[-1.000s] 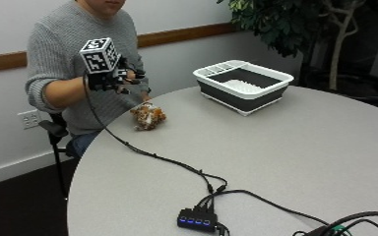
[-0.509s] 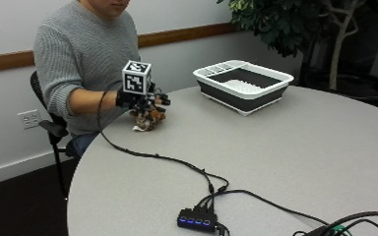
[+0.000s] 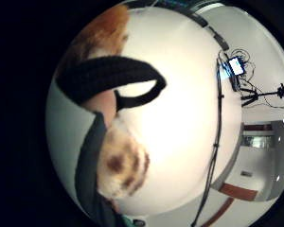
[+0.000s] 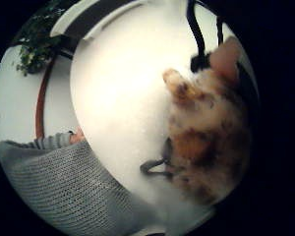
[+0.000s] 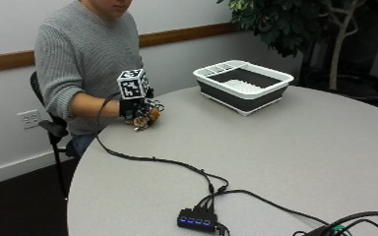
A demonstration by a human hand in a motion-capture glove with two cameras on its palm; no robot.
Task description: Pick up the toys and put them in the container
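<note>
- Outside view showed the round table (image 5: 294, 162), with the container (image 5: 242, 86) near its far edge, well apart from the person.
- Right hand (image 5: 137, 105) sat over the plush toy (image 5: 148, 118) at the near edge.
- Fingers curled about the toy; whether it was lifted, I couldn't tell.

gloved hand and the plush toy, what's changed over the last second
The gloved right hand came down from above the table onto the plush toy and now covers it, with the toy close against the palm in both palm views. Whether the fingers have closed round it cannot be told. The toy seems to lie where it did. The container and the table are as before.
</note>
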